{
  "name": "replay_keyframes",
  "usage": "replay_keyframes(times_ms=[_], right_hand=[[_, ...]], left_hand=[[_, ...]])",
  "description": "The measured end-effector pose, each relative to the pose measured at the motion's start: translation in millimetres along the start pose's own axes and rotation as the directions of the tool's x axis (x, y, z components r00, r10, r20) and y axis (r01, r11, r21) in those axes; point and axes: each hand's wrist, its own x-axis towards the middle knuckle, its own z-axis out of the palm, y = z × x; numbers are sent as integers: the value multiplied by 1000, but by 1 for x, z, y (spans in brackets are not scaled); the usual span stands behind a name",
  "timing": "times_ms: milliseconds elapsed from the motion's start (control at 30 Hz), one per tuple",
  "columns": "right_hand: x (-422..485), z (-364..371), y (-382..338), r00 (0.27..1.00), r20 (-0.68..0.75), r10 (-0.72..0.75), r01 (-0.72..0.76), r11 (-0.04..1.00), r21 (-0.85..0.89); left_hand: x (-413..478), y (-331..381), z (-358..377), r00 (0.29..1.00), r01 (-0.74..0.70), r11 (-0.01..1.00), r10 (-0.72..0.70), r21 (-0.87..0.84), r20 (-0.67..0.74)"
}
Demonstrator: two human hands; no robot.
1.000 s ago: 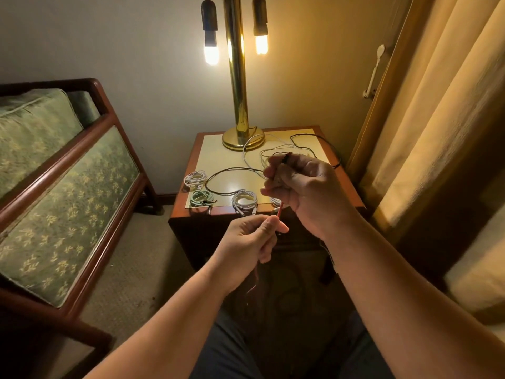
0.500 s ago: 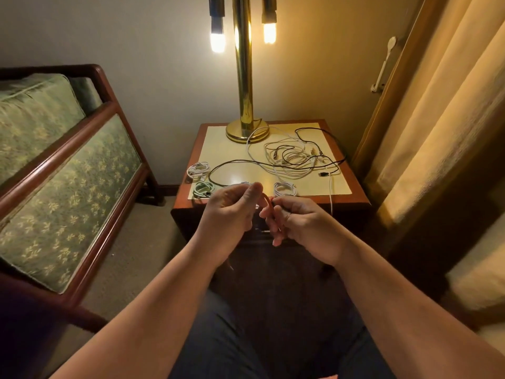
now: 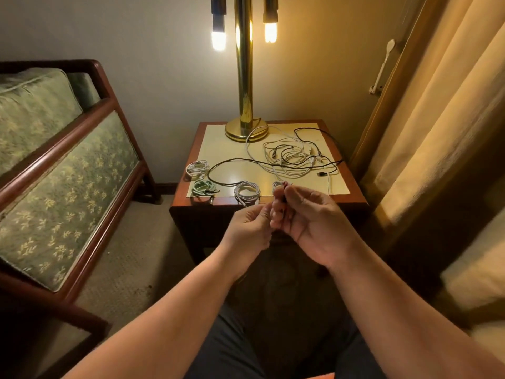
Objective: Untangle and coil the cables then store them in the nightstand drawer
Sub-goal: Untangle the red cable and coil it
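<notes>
Item one: the green upholstered sofa [image 3: 62,165] stands well to the left of your left fingers. The curtain [image 3: 437,119] hangs well to the right of your right fingers.

Item two: the nightstand [image 3: 352,198] sits directly beyond your fingertips, its front edge just behind them. No drawer front can be made out in the dark below. The brass lamp [image 3: 244,77] rises at the far edge, well beyond your fingers, with both bulbs lit.

Item three: your left hand [image 3: 250,224] has its fingers curled, thumb against forefinger and touching the right fingertips. Whether anything lies in that pinch cannot be told. Your right hand [image 3: 311,222] is palm up, fingers clenched around the red cable [image 3: 284,191], which shows only as a thin dark strand at the fingertips.

Item four: the tangle of white and black cables [image 3: 292,157] lies loose on the top, beyond your right fingers.

Item five: coiled cables lie in a row near the front edge. A white coil [image 3: 246,190] is just beyond your left fingers. A green coil [image 3: 202,187] is further left. A second white coil [image 3: 197,168] lies beyond the green one. A further pale coil [image 3: 276,184] is mostly hidden behind your right fingertips.

Item six: a small black plug [image 3: 322,174] lies beyond your right thumb.
</notes>
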Motion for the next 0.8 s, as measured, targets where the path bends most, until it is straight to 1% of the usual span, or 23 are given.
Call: replay_keyframes(times_ms=[67, 200, 233, 300, 367, 400, 433, 467, 567, 633, 700, 767, 800], right_hand=[[10, 0, -11, 990, -122, -71, 68, 997, -33], [29, -9, -24, 935, -323, -148, 109, 985, -137], [33, -14, -23, 918, -356, -177, 114, 975, -191], [36, -20, -19, 895, -372, -246, 103, 926, -364], [34, -24, -11, 898, -337, -282, 54, 832, -552], [31, -25, -6, 912, -307, -273, 24, 781, -624], [28, -26, -2, 929, -278, -245, -2, 747, -665], [26, -25, 3, 946, -255, -200, -25, 740, -672], [19, -16, 14, 979, -196, -45, -80, 808, -584], [14, -7, 19, 988, -151, 28, -104, 849, -519], [6, 0, 21, 993, -92, 79, -114, 875, -471], [-3, 7, 20, 993, -28, 119, -119, 892, -435], [-6, 10, 19, 991, -4, 132, -121, 900, -419]], left_hand=[[0, -1, 8, 999, 40, 999, -40, 17, 13], [-5, 7, 16, 994, 79, 996, -82, 52, 67], [-7, 12, 17, 993, 73, 995, -79, 62, 86], [-9, 20, 16, 992, 41, 996, -49, 76, 116], [-12, 30, 14, 993, -8, 998, 1, 54, 119], [-12, 36, 11, 993, -34, 999, 30, 40, 114], [-11, 41, 8, 993, -63, 997, 59, 33, 102], [-10, 45, 3, 992, -93, 995, 89, 39, 86], [-6, 49, -13, 991, -134, 988, 133, 74, 18], [-3, 48, -21, 985, -163, 979, 169, 125, -36], [-2, 47, -26, 966, -222, 946, 246, 238, -77], [1, 43, -32, 933, -289, 888, 345, 357, -102], [2, 41, -34, 920, -313, 869, 377, 383, -104]])
